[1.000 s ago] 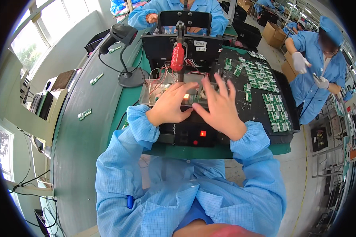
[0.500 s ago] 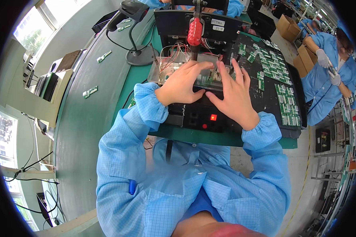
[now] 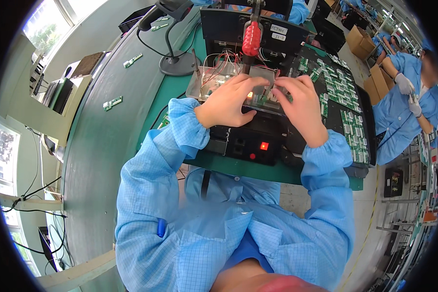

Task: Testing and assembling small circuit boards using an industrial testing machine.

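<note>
A green table (image 3: 228, 168) carries a black machine (image 3: 224, 28). Just in front, beneath the person's hands, lies a clear plastic box (image 3: 194, 88), long axis left to right, one long side facing the person. It looks stiff and light, perhaps slippery, best held by its rim. The left hand (image 3: 225, 101) is loosely open; the right hand (image 3: 299, 100) draws its fingertips together, any grip impossible to tell. The thin wires (image 3: 220, 71) seem fragile.

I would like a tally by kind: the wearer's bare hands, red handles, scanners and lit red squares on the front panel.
Left hand and right hand, bare: 2
Red handle: 1
Scanner: 1
Lit red square: 1
Total: 5
</note>
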`<state>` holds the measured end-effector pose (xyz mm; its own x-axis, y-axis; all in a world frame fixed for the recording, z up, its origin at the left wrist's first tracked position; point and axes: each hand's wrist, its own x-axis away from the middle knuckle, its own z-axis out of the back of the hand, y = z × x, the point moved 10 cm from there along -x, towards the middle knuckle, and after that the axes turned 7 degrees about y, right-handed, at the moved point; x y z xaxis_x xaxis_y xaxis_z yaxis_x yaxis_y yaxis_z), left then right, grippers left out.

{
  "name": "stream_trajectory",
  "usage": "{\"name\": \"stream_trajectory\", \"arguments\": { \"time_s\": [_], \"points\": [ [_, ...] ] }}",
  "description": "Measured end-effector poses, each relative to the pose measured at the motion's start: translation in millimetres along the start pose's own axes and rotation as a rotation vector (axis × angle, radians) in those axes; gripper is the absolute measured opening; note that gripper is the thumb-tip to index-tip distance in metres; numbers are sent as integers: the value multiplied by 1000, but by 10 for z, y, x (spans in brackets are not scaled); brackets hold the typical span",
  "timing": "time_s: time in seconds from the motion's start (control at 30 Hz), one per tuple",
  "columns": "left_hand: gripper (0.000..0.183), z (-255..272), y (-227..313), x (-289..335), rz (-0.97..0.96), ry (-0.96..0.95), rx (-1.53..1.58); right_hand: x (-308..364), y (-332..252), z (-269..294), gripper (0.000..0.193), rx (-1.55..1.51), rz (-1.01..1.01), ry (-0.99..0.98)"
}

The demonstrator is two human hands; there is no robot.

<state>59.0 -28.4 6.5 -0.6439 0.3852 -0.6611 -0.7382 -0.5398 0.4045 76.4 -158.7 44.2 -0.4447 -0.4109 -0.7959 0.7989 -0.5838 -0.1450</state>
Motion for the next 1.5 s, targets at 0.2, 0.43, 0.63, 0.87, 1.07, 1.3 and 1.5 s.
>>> {"name": "stream_trajectory", "arguments": {
  "time_s": [0.2,0.43,0.63,0.87,1.07,1.3,1.5],
  "points": [
    [73,-23,-50,-6,84,-45,0,-36,178,-185,12,-6,-90,-93],
    [76,-37,-64,-13,45,-44,-34,-85,210,-215,5,-90,-47,-131],
    [77,-32,-33,18,22,-37,-19,-86,202,-263,5,-114,-55,-152],
    [71,7,-24,12,6,5,6,-118,176,-219,12,-162,-4,-79],
    [76,-48,-78,16,58,-46,7,-80,177,-241,12,-137,-6,-85],
    [77,-9,-55,10,-19,8,12,-113,260,-288,6,-107,-99,-226],
    [77,-2,-40,20,-15,-5,3,-132,175,-209,12,-135,-99,-222]
  ]
}}
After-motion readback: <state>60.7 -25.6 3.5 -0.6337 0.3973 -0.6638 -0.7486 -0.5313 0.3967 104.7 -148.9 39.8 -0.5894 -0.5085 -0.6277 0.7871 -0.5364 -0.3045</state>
